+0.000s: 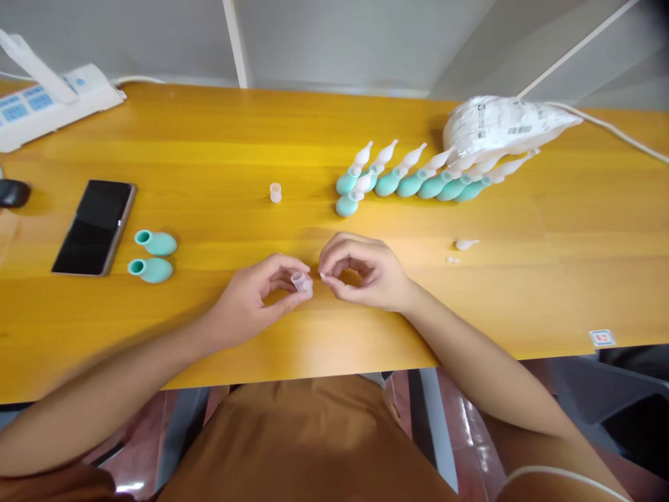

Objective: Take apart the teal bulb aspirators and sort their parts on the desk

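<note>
A clear plastic cup (299,281) is held in the left hand (256,300), gripped between thumb and fingers near their tips, its mouth tipped upward. Directly across from it, the right hand (368,272) pinches a tiny pale piece (322,275) between thumb and forefinger; the piece is too small to make out. The two hands' fingertips are near each other, apart by a narrow gap, over the tabletop (235,209).

The tiny piece looks the likeliest to be lost: a slight slip of that narrow pinch could drop it, and it might roll off the near edge below the hands. Squeezing too hard with the left hand could bend the cup's thin wall or tilt its mouth.

Beyond the left hand stands a pinkish cup (275,194). To that hand's left lie two teal bulbs (157,256) with bare mouths, then a phone (94,226). Beyond the right hand, teal bulbs with pale nozzles (387,184) stand in a close row; a careless knock from that hand's knuckles could topple the nearest one. Right of the same hand lie a loose nozzle (466,245) and small white bits (452,260), which a sweeping forearm could scatter.
</note>
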`<state>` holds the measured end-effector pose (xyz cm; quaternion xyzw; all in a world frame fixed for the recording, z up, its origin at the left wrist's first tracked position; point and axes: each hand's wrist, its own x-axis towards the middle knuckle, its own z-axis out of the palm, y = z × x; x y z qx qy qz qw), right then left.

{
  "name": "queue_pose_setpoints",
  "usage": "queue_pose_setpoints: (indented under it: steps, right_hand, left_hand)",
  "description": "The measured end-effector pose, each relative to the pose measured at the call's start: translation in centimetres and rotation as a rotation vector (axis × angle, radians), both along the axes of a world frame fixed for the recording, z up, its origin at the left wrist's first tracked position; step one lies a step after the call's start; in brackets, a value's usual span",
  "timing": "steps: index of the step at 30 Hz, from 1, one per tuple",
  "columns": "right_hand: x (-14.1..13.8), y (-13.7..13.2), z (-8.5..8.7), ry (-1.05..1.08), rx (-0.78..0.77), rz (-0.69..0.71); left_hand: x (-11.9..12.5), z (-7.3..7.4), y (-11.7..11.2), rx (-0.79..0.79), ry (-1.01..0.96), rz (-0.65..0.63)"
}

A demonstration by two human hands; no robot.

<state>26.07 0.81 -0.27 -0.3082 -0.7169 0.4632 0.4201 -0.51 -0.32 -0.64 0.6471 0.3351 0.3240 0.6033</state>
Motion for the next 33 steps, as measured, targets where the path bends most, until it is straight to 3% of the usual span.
queue_pose_setpoints:
  steps: [17,33]
  right_hand:
    - [-0.07,-0.65,0.09,-0.141,0.259,0.023]
    - [-0.57,-0.84,0.02,-0.124,0.266,0.035]
  left_hand:
    - [0.18,-0.39,-0.14,-0.184,-0.062,0.014]
    - [0.08,0.10,-0.05,-0.173,-0.012,-0.031]
